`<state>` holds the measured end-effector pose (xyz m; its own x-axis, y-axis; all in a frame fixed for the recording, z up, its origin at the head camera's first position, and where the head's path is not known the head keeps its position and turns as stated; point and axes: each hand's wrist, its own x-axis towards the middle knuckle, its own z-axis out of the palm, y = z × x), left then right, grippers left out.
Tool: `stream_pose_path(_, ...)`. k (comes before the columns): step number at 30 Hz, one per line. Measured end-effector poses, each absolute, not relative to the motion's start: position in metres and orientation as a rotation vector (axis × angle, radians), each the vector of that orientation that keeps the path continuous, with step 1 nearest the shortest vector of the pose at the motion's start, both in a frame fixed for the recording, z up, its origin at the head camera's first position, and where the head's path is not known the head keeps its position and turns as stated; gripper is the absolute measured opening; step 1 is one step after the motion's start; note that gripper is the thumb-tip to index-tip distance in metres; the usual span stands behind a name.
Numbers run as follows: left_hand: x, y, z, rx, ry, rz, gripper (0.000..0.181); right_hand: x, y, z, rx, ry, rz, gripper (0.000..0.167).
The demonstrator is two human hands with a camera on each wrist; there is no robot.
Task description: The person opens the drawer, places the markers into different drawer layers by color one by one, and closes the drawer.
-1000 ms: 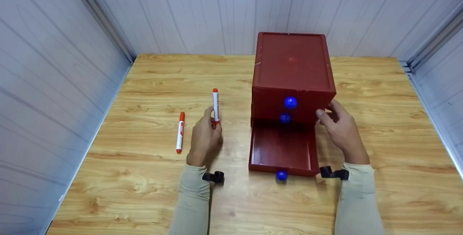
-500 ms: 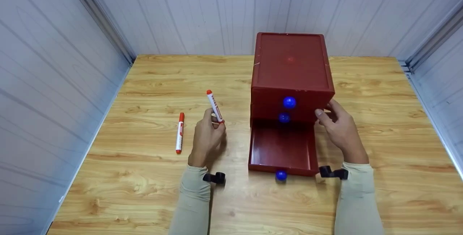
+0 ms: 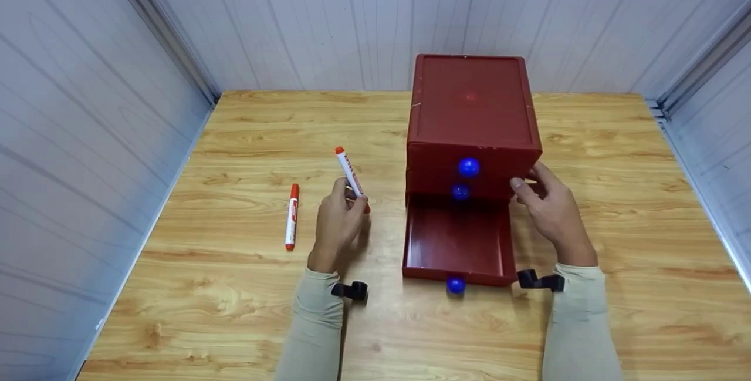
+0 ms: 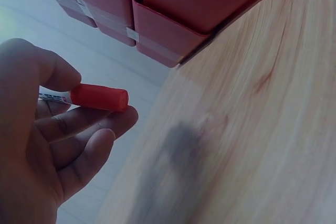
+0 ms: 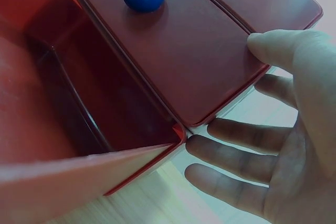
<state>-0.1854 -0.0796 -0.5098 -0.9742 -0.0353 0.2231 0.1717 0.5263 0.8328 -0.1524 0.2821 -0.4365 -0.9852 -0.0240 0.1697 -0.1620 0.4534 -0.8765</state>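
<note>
My left hand (image 3: 340, 219) pinches a white marker (image 3: 350, 173) with red ends between thumb and fingers, left of the drawer unit. In the left wrist view one red end of the marker (image 4: 102, 97) pokes out beyond the thumb. The dark red drawer unit (image 3: 472, 99) has blue ball knobs; its bottom drawer (image 3: 457, 237) is pulled out, and nothing shows inside. My right hand (image 3: 554, 211) rests at the unit's right front corner. Its thumb touches the front, and the other fingers extend along the side, as the right wrist view shows (image 5: 252, 145).
A second red-and-white marker (image 3: 291, 216) lies on the wooden table (image 3: 234, 287), left of my left hand. Pale panels (image 3: 322, 23) stand behind the table and along both sides. The open drawer's blue knob (image 3: 456, 285) juts toward the front.
The held marker has turned from nearly upright to slanting, its far end to the left. My left hand has shifted slightly right. My right hand and the drawer unit look unmoved.
</note>
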Motion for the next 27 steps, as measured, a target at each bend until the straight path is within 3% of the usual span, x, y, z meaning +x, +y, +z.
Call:
stream_pose_path(8,-0.184,-0.077,-0.508,-0.192,-2.515,-1.425,0.017,-0.164,0.292,-0.458,0.147,-2.577,1.546,0.048)
stream_pose_path(16,-0.183,-0.074,-0.508,-0.209,-2.506,-1.383,0.013,-0.150,0.280,-0.431,0.154,-2.565,1.575,0.049)
stream_pose_path(27,-0.180,-0.069,-0.506,-0.378,-2.401,-1.378,0.014,-0.160,0.289,-0.452,0.136,-2.587,1.540,0.052)
